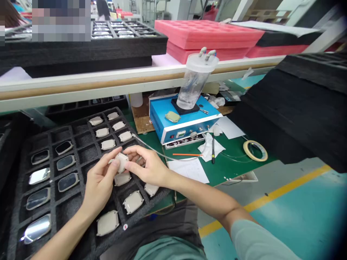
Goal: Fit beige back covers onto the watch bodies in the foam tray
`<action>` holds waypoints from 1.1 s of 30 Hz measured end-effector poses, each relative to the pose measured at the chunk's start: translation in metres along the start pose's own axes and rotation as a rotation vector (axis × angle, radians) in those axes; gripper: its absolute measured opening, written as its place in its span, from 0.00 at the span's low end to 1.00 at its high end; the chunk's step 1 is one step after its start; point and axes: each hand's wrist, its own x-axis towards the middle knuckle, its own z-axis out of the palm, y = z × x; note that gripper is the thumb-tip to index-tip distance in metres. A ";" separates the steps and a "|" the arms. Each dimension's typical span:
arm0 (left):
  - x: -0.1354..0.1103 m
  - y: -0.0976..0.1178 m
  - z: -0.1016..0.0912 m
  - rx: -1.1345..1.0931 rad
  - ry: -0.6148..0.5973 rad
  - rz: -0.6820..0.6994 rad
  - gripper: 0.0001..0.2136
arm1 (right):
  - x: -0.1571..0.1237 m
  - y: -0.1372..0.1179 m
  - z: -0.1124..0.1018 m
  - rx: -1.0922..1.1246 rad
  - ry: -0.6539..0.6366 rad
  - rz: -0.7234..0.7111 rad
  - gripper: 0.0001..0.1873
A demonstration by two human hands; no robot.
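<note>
My left hand and my right hand pinch a small beige watch case between them, tilted above a black foam tray. Thumbs and fingers close around its edges. Part of it is hidden by my fingers. In the tray's right columns lie several more beige watch cases, each in its own compartment. The left columns hold several dark, glossy watch screens in beige frames; some reflect bright light. A thin clear tube passes just behind my right hand, its tip near a case in the tray.
Right of the tray, a blue machine box carries a tilted clear cylinder and another beige case. Papers, a black pen and a tape roll lie nearby. A shelf edge crosses above, bearing foam trays.
</note>
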 end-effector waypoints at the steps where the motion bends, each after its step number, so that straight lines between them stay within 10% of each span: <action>1: -0.003 0.001 0.000 0.053 0.017 0.065 0.21 | -0.003 -0.003 0.000 -0.034 -0.019 -0.021 0.24; 5: -0.013 0.002 0.003 0.046 -0.011 0.251 0.31 | -0.014 -0.014 -0.004 -0.284 -0.133 -0.235 0.31; 14: -0.018 -0.010 -0.002 0.129 -0.286 0.135 0.33 | -0.022 -0.034 -0.027 -0.683 -0.368 -0.291 0.14; 33: -0.019 -0.015 -0.001 0.193 -0.280 0.071 0.27 | -0.041 -0.019 -0.012 -0.801 -0.203 -0.373 0.15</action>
